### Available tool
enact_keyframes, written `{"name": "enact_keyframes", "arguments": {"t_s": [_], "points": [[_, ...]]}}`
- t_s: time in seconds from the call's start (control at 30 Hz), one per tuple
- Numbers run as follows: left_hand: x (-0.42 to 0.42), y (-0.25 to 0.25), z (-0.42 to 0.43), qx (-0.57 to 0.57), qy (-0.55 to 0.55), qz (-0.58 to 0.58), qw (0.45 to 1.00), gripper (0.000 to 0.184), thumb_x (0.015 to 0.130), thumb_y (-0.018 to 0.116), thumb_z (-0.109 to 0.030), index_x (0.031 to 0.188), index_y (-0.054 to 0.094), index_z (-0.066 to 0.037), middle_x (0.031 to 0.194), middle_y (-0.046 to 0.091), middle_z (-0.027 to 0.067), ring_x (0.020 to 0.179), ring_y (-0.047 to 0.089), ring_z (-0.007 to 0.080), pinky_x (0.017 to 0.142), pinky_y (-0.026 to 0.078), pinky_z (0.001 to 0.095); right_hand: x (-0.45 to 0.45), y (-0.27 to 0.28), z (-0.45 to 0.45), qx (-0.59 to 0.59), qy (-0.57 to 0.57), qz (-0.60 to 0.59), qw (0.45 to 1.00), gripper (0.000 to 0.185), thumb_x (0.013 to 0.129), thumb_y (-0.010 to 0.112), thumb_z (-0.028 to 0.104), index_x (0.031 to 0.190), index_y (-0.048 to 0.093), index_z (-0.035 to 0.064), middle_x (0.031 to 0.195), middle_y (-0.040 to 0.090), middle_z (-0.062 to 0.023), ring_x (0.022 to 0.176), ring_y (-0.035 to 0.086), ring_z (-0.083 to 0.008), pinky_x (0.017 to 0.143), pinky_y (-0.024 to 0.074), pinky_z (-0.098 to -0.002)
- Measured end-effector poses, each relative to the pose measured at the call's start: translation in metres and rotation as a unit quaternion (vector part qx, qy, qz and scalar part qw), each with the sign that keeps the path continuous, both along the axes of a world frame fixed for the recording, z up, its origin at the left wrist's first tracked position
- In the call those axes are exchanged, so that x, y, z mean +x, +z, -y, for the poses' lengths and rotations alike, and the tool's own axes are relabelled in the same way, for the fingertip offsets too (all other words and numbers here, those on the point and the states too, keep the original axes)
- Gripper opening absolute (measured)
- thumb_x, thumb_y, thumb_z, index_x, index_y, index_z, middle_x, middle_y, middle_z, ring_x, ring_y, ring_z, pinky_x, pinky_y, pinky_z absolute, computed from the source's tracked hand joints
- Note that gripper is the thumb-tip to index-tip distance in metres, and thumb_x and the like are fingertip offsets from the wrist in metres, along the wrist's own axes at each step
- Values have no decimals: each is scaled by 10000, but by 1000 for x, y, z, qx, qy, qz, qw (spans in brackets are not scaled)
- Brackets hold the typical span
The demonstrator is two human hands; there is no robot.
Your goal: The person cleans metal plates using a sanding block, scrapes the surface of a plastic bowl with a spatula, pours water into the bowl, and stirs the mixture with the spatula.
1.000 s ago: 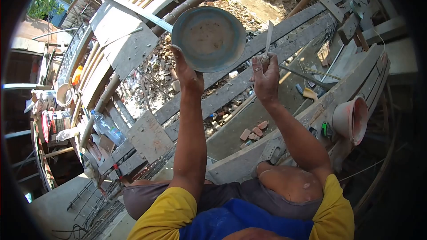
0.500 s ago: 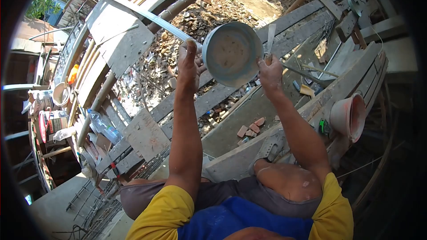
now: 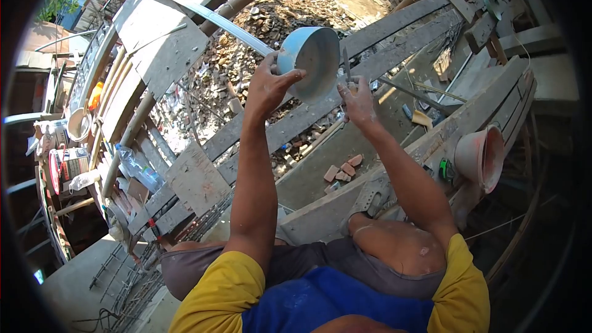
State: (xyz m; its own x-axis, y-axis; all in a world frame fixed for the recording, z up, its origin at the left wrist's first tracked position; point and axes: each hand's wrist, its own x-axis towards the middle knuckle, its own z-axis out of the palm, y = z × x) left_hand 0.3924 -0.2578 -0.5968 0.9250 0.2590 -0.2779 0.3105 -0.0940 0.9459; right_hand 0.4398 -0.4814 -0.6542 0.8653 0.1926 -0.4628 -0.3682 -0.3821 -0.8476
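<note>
A round blue bowl (image 3: 302,49) is tilted on its side, its greyish inside facing right. My left hand (image 3: 269,86) grips it at the left, with the thumb across its lower outside. In my right hand (image 3: 359,102) is a thin-bladed tool (image 3: 346,63), blade pointing up, just right of the bowl's rim. The fingers are wrapped round its handle, which is mostly hidden. A long pale metal strip (image 3: 203,12) runs from the upper left to behind the bowl.
Grey planks (image 3: 394,55) cross diagonally below the hands. Brick pieces (image 3: 343,170) lie beyond my knee. At the right stand a pinkish bucket (image 3: 479,159) and a green tape measure (image 3: 446,171). A plastic bottle (image 3: 140,169) and a paint pail (image 3: 69,168) are at the left.
The bowl has turned from facing me to facing right. My left hand has shifted its hold onto the bowl's side, and my right hand has moved slightly left and down with the tool.
</note>
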Motion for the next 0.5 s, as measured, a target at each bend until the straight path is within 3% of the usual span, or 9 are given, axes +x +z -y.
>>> {"name": "enact_keyframes", "arguments": {"t_s": [0.07,0.1,0.13,0.2,0.23,0.43,0.5], "points": [[-2,-23,-5,4,2,-1,1000,658,719,805,-286,1254,580,24,1024,698,215,948,690,248,820,535,343,-4,-28,10,-113,84,190,972,316,948,610,202,1144,468,-1,857,641,-185,711,661,-333,665,518,-442],[-4,-27,-6,64,-16,-25,997,661,703,806,-302,1251,599,4,1045,700,201,934,693,267,822,534,355,-8,-27,17,-112,107,135,979,335,945,604,213,1170,462,9,923,654,-243,867,646,-434,792,477,-493],[-6,-32,-6,123,-34,-51,990,664,687,806,-317,1249,617,-17,1065,702,187,920,696,285,825,533,367,-12,-35,24,-111,110,129,979,335,945,604,213,1170,462,9,923,654,-243,867,646,-434,792,477,-493],[-9,-48,-4,139,-32,-57,988,655,665,803,-340,1235,645,-58,1044,710,176,892,696,308,821,530,382,-19,-54,39,-173,167,201,950,350,955,616,263,1190,477,45,948,658,-241,860,653,-424,675,508,-470],[-10,-51,-3,143,-48,-57,987,651,668,799,-342,1238,646,-67,1021,713,181,886,696,306,814,530,380,-24,-59,45,-190,175,162,952,315,966,592,236,1193,479,49,968,636,-284,944,599,-492,794,460,-509],[-6,-60,3,174,-130,-90,972,605,684,785,-380,1192,672,-71,952,721,187,863,697,308,794,531,381,-59,-67,47,-162,273,150,936,316,978,530,191,1259,452,69,1020,637,-269,987,593,-485,817,463,-532],[-1,-59,12,156,-89,-92,979,650,723,770,-439,1249,641,-80,1056,709,178,942,690,279,842,521,374,-69,-64,41,-121,324,146,927,363,974,517,169,1323,454,93,1039,632,-257,997,590,-468,831,464,-534]]}}
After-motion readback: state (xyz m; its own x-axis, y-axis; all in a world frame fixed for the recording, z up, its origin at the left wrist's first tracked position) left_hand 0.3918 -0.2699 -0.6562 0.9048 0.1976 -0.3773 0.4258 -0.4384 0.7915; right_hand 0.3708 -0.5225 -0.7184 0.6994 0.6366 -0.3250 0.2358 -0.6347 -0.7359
